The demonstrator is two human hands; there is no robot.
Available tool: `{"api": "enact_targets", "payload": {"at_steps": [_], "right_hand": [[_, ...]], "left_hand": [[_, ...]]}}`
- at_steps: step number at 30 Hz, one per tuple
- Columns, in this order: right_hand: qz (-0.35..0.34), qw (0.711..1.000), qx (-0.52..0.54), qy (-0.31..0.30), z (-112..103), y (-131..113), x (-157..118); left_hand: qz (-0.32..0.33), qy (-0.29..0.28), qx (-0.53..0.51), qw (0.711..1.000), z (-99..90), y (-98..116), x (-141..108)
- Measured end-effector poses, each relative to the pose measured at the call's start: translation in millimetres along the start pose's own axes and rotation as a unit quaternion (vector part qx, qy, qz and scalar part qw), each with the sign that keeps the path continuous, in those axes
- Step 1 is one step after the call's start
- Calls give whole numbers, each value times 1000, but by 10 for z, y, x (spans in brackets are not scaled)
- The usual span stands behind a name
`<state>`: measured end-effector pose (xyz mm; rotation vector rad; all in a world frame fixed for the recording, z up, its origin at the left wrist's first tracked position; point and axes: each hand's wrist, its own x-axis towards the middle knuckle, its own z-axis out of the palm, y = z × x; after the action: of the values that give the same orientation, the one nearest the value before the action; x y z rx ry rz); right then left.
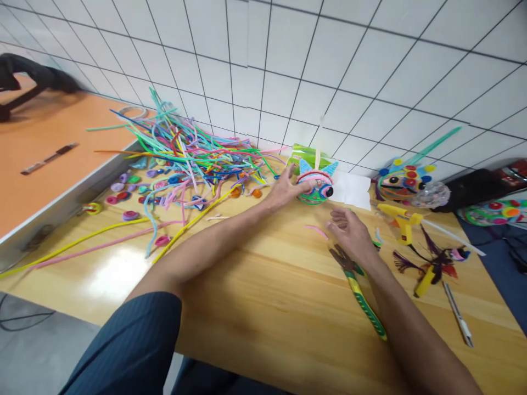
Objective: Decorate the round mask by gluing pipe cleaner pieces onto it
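Observation:
A round craft figure [315, 185] with blue pointed ears, a pink and green body and a black ball nose stands near the wall. My left hand [287, 191] touches its left side, fingers spread, thumb reaching over its front. To the right and nearer, my right hand [349, 229] hovers with its fingers loosely bent and apart, holding nothing. Below it lie pliers with green and yellow handles [364, 304]. A small curved pink strip [317, 231] rests between the hands. Behind the figure are a green packet [298, 155] and white paper [352, 190].
Pipe cleaners [185, 148] and small coiled pieces [130, 215] cover the left side. Rightward are a yellow glue gun [405, 222], another decorated figure [401, 184], dark-tasselled craft [438, 258] and a pen-like tool [459, 315]. The tiled wall [280, 71] bounds the back.

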<state>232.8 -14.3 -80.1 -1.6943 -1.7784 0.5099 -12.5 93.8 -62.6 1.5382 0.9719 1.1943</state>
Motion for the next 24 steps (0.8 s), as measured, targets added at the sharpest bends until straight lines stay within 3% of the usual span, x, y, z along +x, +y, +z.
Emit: {"api": "enact_targets", "payload": {"at_steps": [3, 4, 6, 8, 14, 19, 24], "right_hand": [[0, 1000, 13, 2, 68, -9, -27], [-2, 1000, 17, -2, 89, -11, -39], [-11, 1000, 23, -7, 122, -14, -57], [-21, 1000, 20, -3, 138, -18, -67], [-52, 999, 8, 11, 126, -17, -94], [-52, 998, 5, 18, 121, -24, -82], [-71, 997, -7, 18, -3, -93, -62]], "left_hand": [[7, 65, 53, 996, -379, 132, 79], [2, 72, 141, 987, -475, 147, 81], [-26, 22, 334, 942, -570, 128, 38], [-49, -18, 429, 902, -541, 58, -43], [-61, -45, 461, 884, -342, -58, -146], [-43, -69, 477, 875, -491, 57, -228], [-27, -94, 487, 868, -575, 163, -522]]}}
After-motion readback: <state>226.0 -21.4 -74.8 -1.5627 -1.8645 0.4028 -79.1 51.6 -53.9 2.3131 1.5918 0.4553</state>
